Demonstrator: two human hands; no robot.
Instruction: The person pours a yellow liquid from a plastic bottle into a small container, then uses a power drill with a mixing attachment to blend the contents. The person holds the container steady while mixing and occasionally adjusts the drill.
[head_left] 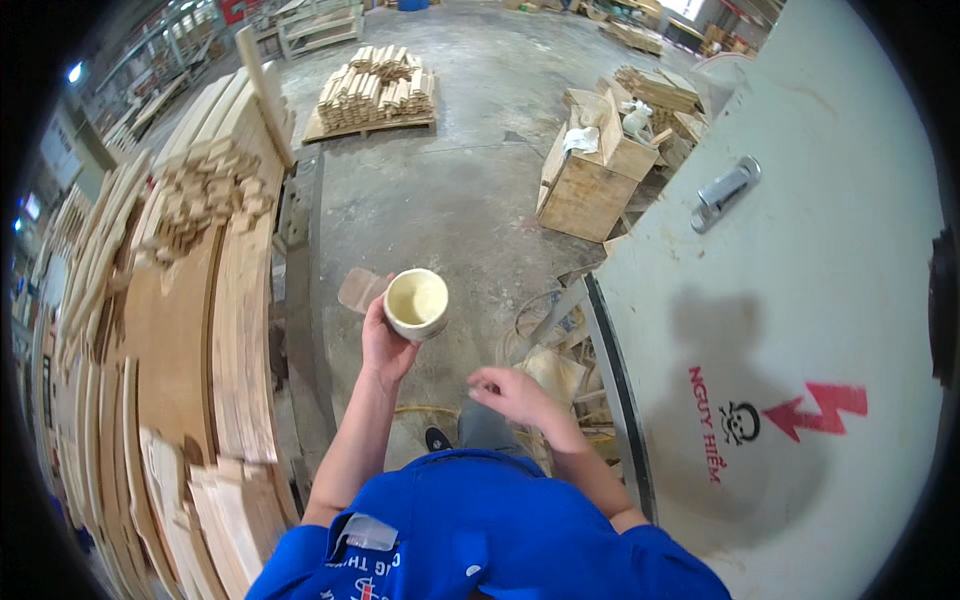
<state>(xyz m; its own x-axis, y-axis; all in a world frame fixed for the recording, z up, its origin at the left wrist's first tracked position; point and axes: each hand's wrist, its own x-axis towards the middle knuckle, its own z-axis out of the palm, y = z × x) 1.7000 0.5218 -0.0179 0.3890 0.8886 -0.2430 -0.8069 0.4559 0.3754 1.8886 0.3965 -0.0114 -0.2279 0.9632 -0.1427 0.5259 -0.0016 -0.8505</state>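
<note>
My left hand (pixel 386 345) is closed around a round, open-topped cup (pixel 418 300), held out in front of me over the floor. Its inside is pale yellow, and the contents are hard to make out. A flat, see-through brownish piece (pixel 362 290) juts out to the left of the cup, beside my fingers; whether it is joined to the cup I cannot tell. My right hand (pixel 514 394) hovers lower and to the right, apart from the cup, with its fingers curled in. Anything between those fingers is hidden.
Stacked wooden boards (pixel 240 340) line the left side. Ahead, a pallet of short wood pieces (pixel 376 90) sits on the concrete floor (pixel 460 180). A wooden box (pixel 590 185) stands ahead right. Close on my right is a grey metal door (pixel 800 250) with a handle and red warning marks.
</note>
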